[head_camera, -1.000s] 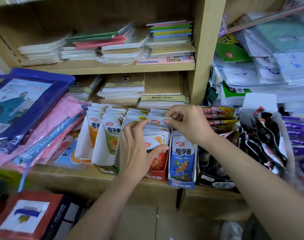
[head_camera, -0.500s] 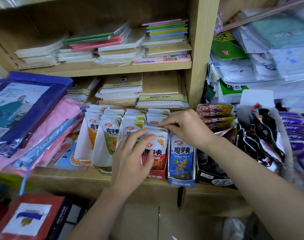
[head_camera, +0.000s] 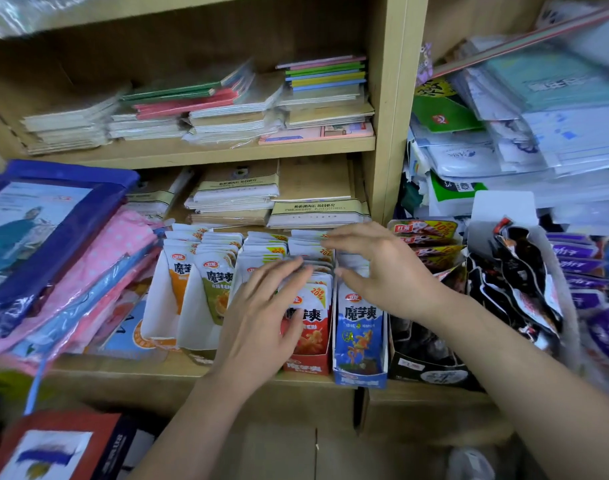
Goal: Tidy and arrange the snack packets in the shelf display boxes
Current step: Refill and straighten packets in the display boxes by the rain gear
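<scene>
The display boxes stand side by side along the shelf front edge: the red box touches the blue box, with a black box just beside it. Pink bags crowd the left end and notebooks lie close behind, so the open room is above the packets. The left hand lies over the red box's packets, fingers straight and slightly spread, tips on their top edges. The right hand is over the blue box's row, fingers loosely wide, gripping nothing; contact cannot be told.
</scene>
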